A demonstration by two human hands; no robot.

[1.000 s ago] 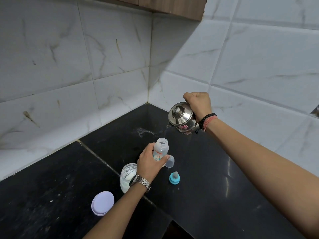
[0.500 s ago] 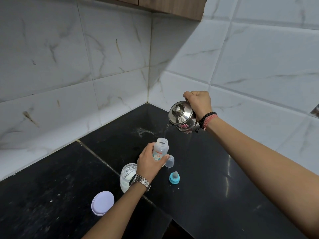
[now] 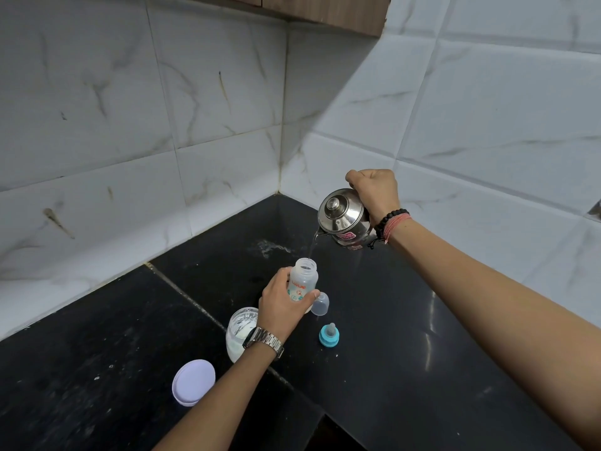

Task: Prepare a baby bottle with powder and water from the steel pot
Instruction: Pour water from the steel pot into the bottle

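My left hand grips a small clear baby bottle with printed markings, standing upright and uncapped on the black counter. My right hand holds the handle of a lidded steel pot, tilted toward the bottle. A thin stream of water falls from its spout into the bottle's mouth. An open jar of white powder sits just behind my left wrist. The bottle's blue teat ring and clear cap lie to the bottle's right.
A lilac jar lid lies near the front left on the black granite counter. White marble-pattern tiled walls meet in a corner behind. A wooden cabinet hangs overhead. The counter's front edge drops off at bottom centre.
The pot has tipped slightly more and risen a little while water keeps streaming into the bottle. My left hand and the bottle have stayed in place.
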